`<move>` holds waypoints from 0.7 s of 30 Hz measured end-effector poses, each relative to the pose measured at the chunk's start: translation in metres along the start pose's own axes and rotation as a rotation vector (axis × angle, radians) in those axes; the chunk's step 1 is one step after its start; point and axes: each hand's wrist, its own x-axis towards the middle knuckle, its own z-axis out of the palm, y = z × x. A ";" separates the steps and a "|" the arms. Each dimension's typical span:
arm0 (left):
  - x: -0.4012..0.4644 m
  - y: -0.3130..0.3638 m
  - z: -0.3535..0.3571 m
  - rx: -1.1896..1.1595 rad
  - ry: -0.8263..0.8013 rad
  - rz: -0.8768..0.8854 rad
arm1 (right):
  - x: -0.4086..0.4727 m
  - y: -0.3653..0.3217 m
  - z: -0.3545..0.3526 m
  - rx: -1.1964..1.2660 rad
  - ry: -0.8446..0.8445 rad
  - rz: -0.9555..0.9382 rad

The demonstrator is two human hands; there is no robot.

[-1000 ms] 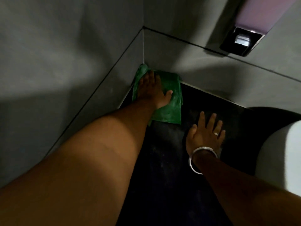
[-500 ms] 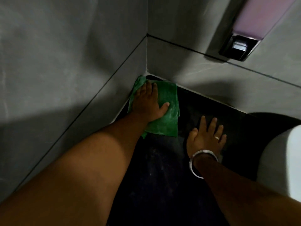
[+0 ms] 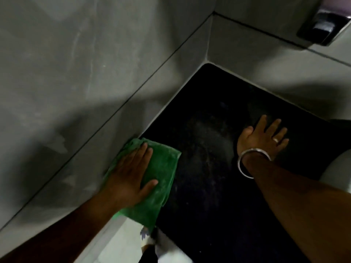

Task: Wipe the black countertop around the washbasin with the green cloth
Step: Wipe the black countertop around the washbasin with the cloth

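Note:
The folded green cloth (image 3: 161,179) lies flat on the black countertop (image 3: 209,168), against the left wall near the counter's front edge. My left hand (image 3: 131,175) presses down on the cloth with flat, spread fingers. My right hand (image 3: 262,137), with a ring and a silver bangle, rests palm down on the bare countertop to the right, fingers spread. A slice of the white washbasin (image 3: 336,171) shows at the right edge.
Grey tiled walls (image 3: 76,73) meet in a corner at the counter's far end. A dark wall-mounted dispenser (image 3: 322,27) hangs at the top right. Below the counter's front edge, pale floor (image 3: 117,247) shows.
My left hand has dragged the cloth from the far corner back along the left wall to the counter's front edge. My right hand has stayed planted on the counter.

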 end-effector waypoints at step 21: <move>-0.025 -0.030 0.007 0.116 -0.021 0.173 | -0.002 0.001 -0.004 -0.022 -0.031 -0.006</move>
